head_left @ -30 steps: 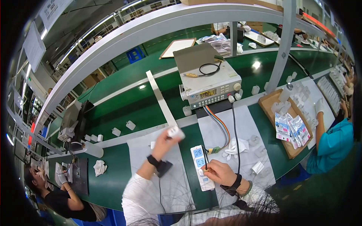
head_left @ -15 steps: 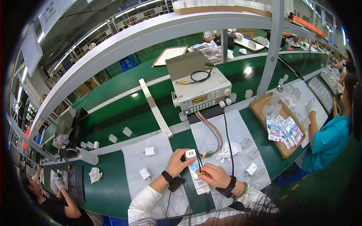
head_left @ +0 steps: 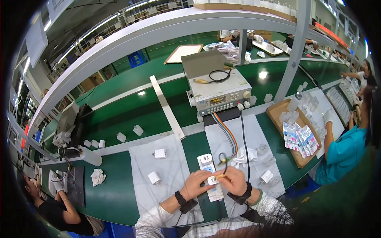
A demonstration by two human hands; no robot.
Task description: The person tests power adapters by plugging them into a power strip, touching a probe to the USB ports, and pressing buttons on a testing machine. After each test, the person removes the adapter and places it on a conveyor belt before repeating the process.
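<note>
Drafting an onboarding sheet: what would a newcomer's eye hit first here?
Probably the grey instrument with its lit display, upper centre. Next, lower centre, left hand and right hand close together at a white adapter over the power strip. A teal shirt stands out far right.

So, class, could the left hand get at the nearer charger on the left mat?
Probably yes: only bare mat seems to separate the left hand from the nearer charger, though it's busy at another charger.
</note>
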